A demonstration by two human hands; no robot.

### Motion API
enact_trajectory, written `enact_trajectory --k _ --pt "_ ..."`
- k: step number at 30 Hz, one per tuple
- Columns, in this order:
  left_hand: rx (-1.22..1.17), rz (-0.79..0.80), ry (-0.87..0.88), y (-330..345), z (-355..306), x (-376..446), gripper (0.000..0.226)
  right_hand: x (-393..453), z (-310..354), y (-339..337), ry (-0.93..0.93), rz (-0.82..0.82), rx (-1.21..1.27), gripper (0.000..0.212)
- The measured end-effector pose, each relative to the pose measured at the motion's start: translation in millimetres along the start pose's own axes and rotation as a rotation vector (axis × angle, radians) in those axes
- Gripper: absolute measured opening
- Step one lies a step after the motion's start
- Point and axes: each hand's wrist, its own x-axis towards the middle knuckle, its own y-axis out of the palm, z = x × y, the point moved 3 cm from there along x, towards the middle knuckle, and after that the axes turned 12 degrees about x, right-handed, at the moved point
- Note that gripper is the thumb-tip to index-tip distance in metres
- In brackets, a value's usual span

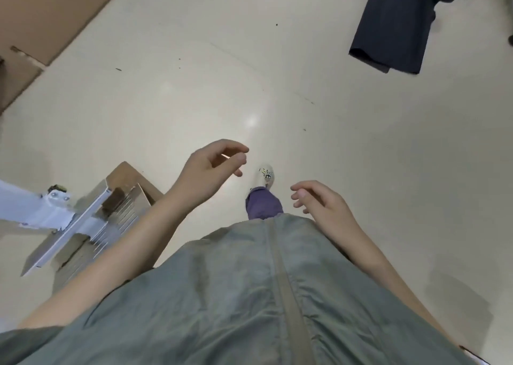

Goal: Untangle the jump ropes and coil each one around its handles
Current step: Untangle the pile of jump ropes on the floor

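Cream floor (305, 73), left hand (211, 170) and right hand (322, 203) apart, fingers loosely curled, holding nothing, dark cloth (394, 26) at one o'clock.

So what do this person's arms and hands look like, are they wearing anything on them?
Both forearms are bare, with no gloves, watch or rings visible on the left hand or right hand. A loose grey-green top covers the body below them.

A grey-green top (249, 295) fills the lower view, crinkled fabric with a straight seam running down its middle. Both forearms are bare, no sleeves reaching them. Below, a purple trouser leg (262, 203) ends at a pale shoe (266, 176) with small dark markings.
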Motion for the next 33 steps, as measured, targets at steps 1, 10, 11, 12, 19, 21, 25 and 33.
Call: enact_trajectory --k 1,10,11,12,19,21,25,33 --pt "0.003 -0.004 0.015 -6 -12 35 0.014 27 5 -10 0.013 -0.014 0.013 0.016" --pt "0.013 -0.013 -0.093 -78 -113 298 0.014 296 151 -77 0.003 0.004 0.093 0.017" --pt "0.009 -0.027 -0.125 -89 -117 319 0.014 326 175 -79 -0.01 0.024 0.091 0.016" --pt "0.003 -0.045 -0.154 -100 -121 341 0.014 357 200 -79 -0.032 0.047 0.08 0.017" --pt "-0.086 -0.174 -0.298 -181 -121 508 0.013 583 348 -72 -0.133 0.161 0.023 0.019" --pt "-0.106 -0.202 -0.295 -206 -125 570 0.012 650 383 -71 -0.138 0.173 0.0 0.017" --pt "-0.129 -0.188 -0.272 -260 -162 703 0.012 758 448 -80 -0.083 0.135 0.027 0.017" --pt "-0.027 -0.079 -0.068 -324 -303 977 0.013 927 527 -160 0.052 -0.047 0.131 0.017"
